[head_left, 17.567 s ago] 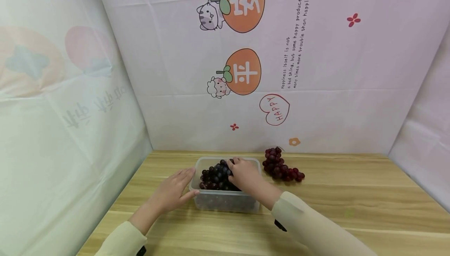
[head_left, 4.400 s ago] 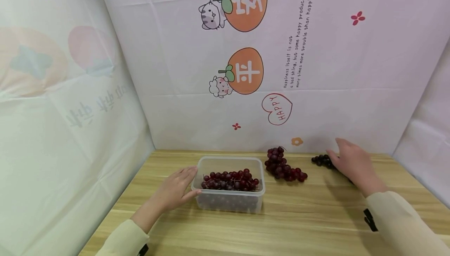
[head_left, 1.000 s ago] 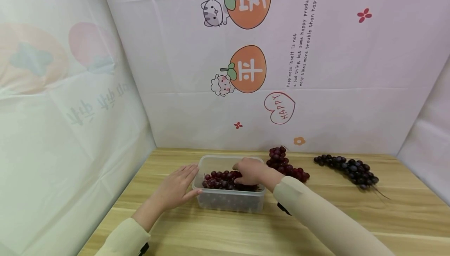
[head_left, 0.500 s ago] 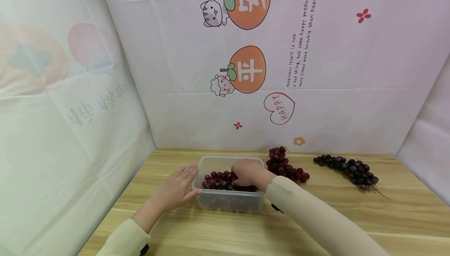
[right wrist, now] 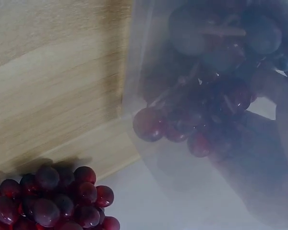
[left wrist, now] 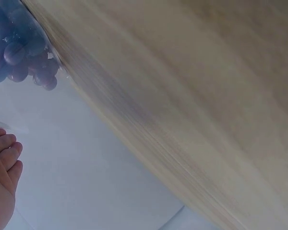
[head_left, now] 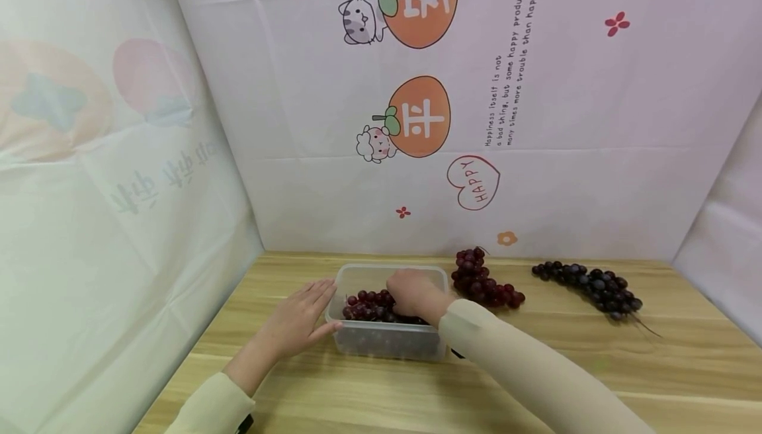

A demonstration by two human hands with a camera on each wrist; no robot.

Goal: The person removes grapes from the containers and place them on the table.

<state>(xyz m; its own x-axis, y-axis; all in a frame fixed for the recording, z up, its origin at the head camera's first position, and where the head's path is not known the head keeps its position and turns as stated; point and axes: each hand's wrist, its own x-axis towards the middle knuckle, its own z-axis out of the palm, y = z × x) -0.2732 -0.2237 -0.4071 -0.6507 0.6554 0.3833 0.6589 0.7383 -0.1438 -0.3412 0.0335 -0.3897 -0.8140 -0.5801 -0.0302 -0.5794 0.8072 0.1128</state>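
A clear plastic box (head_left: pixel 389 343) stands on the table with red grapes (head_left: pixel 370 306) inside. My left hand (head_left: pixel 293 325) rests against the box's left end, fingers straight and thumb along the front rim; its fingers (left wrist: pixel 9 153) also show in the left wrist view. My right hand (head_left: pixel 417 296) reaches down into the box's right half, fingers curled into the red grapes and mostly hidden in the head view. Through the cloudy wall in the right wrist view, the right hand (right wrist: pixel 259 158) appears dimly around the grapes (right wrist: pixel 151 123).
Just right of the box, a second bunch of red grapes (head_left: pixel 485 285) lies on the wooden table (head_left: pixel 333 394). Farther right is a bunch of black grapes (head_left: pixel 595 288) with its stem pointing out. A white printed cloth (head_left: pixel 565 202) hangs behind the table.
The black grapes, in the box at first, now lie on the table at right, where my right hand let them go. It has since entered the box, shifting slightly left and deeper.
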